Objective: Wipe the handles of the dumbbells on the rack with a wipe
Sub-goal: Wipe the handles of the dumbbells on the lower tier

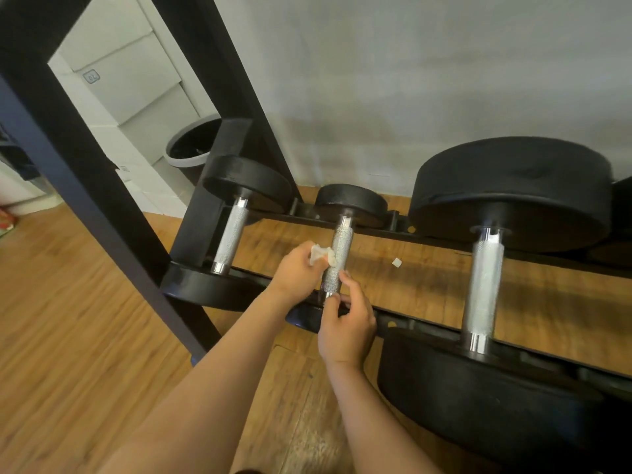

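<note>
Three black dumbbells with knurled silver handles lie across a low black rack (424, 234). My left hand (295, 271) holds a small crumpled white wipe (323, 256) against the left side of the middle dumbbell handle (338, 254). My right hand (345, 323) sits at the near end of that handle, with thumb and fingertips touching the bar. The left dumbbell handle (231, 239) and the big right dumbbell handle (482, 289) are untouched.
A small white scrap (396, 262) lies on the wooden floor under the rack. A black upright post (85, 186) stands at left. A grey bin (191, 148) sits behind the rack by a white wall.
</note>
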Motion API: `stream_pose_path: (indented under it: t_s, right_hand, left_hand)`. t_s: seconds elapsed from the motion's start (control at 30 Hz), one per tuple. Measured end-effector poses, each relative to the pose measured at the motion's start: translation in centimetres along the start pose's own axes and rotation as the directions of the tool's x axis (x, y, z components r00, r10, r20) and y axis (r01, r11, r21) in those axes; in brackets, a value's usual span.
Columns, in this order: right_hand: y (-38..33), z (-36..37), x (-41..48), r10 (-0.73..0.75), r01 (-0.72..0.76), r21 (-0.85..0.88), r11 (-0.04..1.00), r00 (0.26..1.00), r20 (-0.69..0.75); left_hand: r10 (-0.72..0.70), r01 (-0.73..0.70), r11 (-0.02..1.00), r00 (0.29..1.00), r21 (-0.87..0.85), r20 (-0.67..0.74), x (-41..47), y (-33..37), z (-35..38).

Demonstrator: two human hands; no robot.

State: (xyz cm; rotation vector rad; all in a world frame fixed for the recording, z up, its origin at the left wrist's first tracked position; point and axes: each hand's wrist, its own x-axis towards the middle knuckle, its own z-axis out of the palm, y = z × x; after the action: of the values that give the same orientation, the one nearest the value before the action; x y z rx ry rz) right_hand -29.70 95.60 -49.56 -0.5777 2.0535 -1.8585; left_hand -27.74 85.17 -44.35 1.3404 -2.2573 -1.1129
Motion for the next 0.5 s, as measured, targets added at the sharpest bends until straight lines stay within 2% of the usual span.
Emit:
stream_pose_path:
  t_s: [0.2, 0.3, 0.5]
  right_hand:
    - [-0.1, -0.6, -0.5, 0.084, -0.079, -0.067, 0.995, 0.994, 0.069]
    - [-0.5, -0.5, -0.3, 0.087, -0.079, -0.109, 0.991, 0.994, 0.069]
    - [0.3, -0.6, 0.1, 0.090, -0.075, -0.142, 0.987, 0.991, 0.101]
  left_hand:
    - [-0.021, 0.024, 0.991, 0.999, 0.131, -0.025, -3.0, -0.4, 0.5]
    - [-0.067, 0.070, 0.995, 0.997, 0.076, -0.044, -3.0, -0.4, 0.5]
    - [-0.124, 0.124, 0.988, 0.992, -0.089, 0.011, -2.6, -0.8, 0.3]
